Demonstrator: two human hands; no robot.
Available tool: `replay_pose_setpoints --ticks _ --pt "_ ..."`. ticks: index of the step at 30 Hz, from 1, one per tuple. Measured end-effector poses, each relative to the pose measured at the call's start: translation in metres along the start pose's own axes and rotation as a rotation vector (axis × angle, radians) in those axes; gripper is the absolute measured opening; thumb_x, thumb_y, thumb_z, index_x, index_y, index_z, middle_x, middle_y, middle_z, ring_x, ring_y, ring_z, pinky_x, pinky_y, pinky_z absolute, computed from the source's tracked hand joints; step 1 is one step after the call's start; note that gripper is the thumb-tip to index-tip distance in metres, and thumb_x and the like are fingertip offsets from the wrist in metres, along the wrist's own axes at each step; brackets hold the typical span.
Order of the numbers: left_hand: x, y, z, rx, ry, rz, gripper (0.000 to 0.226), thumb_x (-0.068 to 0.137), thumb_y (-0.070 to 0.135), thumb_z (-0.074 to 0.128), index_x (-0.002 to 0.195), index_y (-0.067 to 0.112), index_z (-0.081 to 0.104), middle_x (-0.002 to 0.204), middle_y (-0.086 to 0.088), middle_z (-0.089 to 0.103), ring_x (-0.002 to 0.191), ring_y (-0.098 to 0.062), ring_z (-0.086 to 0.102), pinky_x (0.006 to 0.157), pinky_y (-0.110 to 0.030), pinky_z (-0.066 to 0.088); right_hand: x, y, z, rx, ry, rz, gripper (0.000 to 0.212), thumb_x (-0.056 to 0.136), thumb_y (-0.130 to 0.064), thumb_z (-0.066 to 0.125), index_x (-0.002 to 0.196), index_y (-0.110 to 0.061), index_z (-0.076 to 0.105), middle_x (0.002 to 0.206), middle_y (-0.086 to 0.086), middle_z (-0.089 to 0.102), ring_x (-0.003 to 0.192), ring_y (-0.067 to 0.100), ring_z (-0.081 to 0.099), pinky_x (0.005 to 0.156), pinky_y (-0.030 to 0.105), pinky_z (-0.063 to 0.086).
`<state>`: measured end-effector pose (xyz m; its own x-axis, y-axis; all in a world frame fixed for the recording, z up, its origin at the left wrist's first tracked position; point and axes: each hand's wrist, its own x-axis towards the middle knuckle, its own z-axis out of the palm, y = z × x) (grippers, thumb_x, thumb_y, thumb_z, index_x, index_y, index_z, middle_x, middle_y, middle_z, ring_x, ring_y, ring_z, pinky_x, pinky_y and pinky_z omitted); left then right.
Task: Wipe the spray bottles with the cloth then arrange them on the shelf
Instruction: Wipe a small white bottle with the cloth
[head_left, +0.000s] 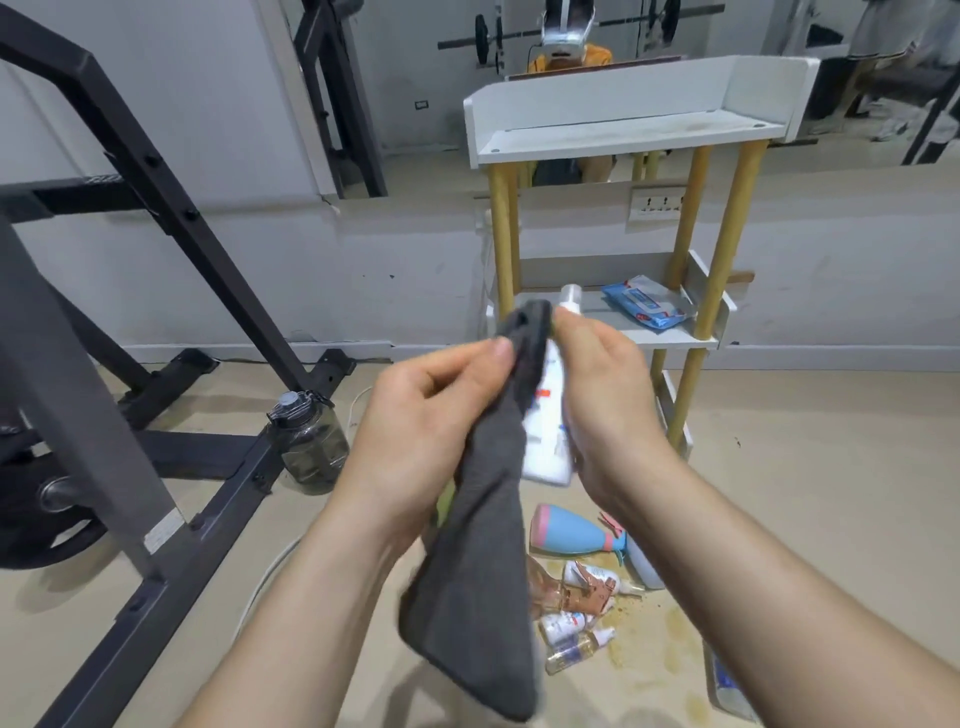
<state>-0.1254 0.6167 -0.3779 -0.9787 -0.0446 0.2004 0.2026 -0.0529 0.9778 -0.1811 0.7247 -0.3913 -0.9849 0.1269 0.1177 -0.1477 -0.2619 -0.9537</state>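
A person stood in a gym beside a black steel squat rack, facing a white shelf unit on wooden legs that stood against a mirrored wall. The top tier was bare. The middle tier carried only a blue pack of wipes, so no spray bottle had yet been placed on any tier in view.

A dark grey cloth hung long from the left hand, which pinched its upper end between thumb and fingers and held it against the side of a white spray bottle. The right hand had its fingers curled round that bottle, keeping it roughly upright at chest height in front of the middle tier.

Below the hands, the other spray bottles lay tipped over together on the floor, near the foot of the shelf unit. Among them were a blue-and-pink spray bottle, a rose-gold trigger bottle, a small white bottle and a small clear bottle. A brownish stain spread beneath them.

The job looked to be near its start: one bottle was being wiped, none was arranged, and the floor cluster appeared to be awaiting both cloth and shelf. A dark water jug stood by the rack's base.
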Motion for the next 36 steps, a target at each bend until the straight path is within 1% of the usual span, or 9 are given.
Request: replay_pose_setpoints --ticks 5,9,13,17,20,23,27,31,36 --pt "0.005 -0.006 -0.031 0.677 0.251 0.24 0.033 0.083 0.056 0.061 0.11 0.039 0.072 0.079 0.007 0.064 0.084 -0.005 0.064 0.079 -0.021 0.048 -0.01 0.006 0.047 0.32 -0.04 0.139 0.039 0.095 -0.025 0.061 0.057 -0.017 0.056 0.057 0.006 0.052 0.06 0.019 0.05 0.061 0.034 0.042" --pt "-0.003 0.0 -0.063 0.018 0.3 -0.257 0.04 0.101 0.041 0.049 0.079 0.017 0.071 0.073 0.0 0.072 0.066 -0.011 0.068 0.062 -0.024 0.052 -0.036 0.031 0.087 -0.025 -0.127 -0.177 0.043 0.091 -0.041 0.057 0.056 -0.018 0.047 0.06 -0.001 0.048 0.059 0.012 0.044 0.06 0.029 0.037" --pt "-0.027 -0.019 -0.094 -0.019 0.274 -0.293 0.045 0.102 0.041 0.043 0.081 0.021 0.077 0.087 0.001 0.077 0.078 -0.009 0.073 0.073 -0.026 0.056 -0.043 0.057 0.117 -0.238 -0.102 -0.328 0.041 0.097 -0.031 0.058 0.059 -0.021 0.046 0.069 -0.002 0.044 0.064 0.003 0.045 0.06 0.013 0.033" --pt "-0.043 -0.042 -0.123 0.126 0.223 -0.213 0.045 0.086 0.051 0.06 0.108 0.013 0.066 0.095 0.003 0.074 0.086 -0.008 0.069 0.074 -0.019 0.054 -0.048 0.083 0.132 -0.096 -0.358 0.01 0.035 0.095 -0.04 0.06 0.067 -0.019 0.058 0.087 -0.001 0.051 0.07 -0.001 0.052 0.069 0.015 0.042" --pt "-0.05 -0.054 -0.147 0.174 0.303 -0.214 0.03 0.084 0.035 0.074 0.106 0.017 0.065 0.088 0.007 0.074 0.081 -0.007 0.068 0.071 -0.019 0.052 -0.054 0.107 0.131 0.182 -0.731 0.52 0.053 0.081 -0.07 0.049 0.112 -0.031 0.067 0.101 0.003 0.07 0.092 0.015 0.069 0.084 0.033 0.054" --pt "-0.056 -0.081 -0.17 0.637 0.391 -0.236 0.032 0.086 0.057 0.061 0.107 0.033 0.057 0.089 0.015 0.068 0.086 -0.003 0.064 0.078 -0.026 0.051 -0.058 0.143 0.132 0.221 -0.864 0.764 0.077 0.078 -0.074 0.046 0.124 -0.015 0.064 0.116 0.012 0.071 0.11 0.025 0.067 0.097 0.04 0.05" --pt "-0.061 -0.136 -0.2 1.231 0.441 -0.193 0.069 0.083 0.07 0.02 0.144 0.039 0.027 0.113 0.016 0.042 0.109 -0.007 0.04 0.089 -0.031 0.035 -0.064 0.192 0.146 0.061 -0.78 0.715 0.057 0.094 -0.052 0.053 0.121 -0.002 0.06 0.114 0.022 0.069 0.101 0.026 0.068 0.092 0.041 0.052" --pt "-0.059 -0.182 -0.228 0.811 0.414 -0.25 0.04 0.092 0.056 0.043 0.129 0.039 0.045 0.103 0.017 0.055 0.097 -0.006 0.053 0.081 -0.032 0.047 -0.07 0.233 0.147 0.114 -0.742 0.707 0.028 0.105 -0.023 0.043 0.116 -0.008 0.064 0.11 0.013 0.072 0.096 0.02 0.07 0.081 0.031 0.056" --pt "-0.048 -0.231 -0.248 0.173 0.576 -0.585 0.017 0.09 0.026 0.065 0.107 0.027 0.061 0.077 -0.001 0.065 0.058 -0.011 0.061 0.055 -0.025 0.048 -0.072 0.283 0.13 -0.024 -0.74 0.603 0.035 0.103 -0.017 0.045 0.123 -0.035 0.069 0.124 -0.002 0.07 0.113 0.02 0.067 0.105 0.04 0.043"
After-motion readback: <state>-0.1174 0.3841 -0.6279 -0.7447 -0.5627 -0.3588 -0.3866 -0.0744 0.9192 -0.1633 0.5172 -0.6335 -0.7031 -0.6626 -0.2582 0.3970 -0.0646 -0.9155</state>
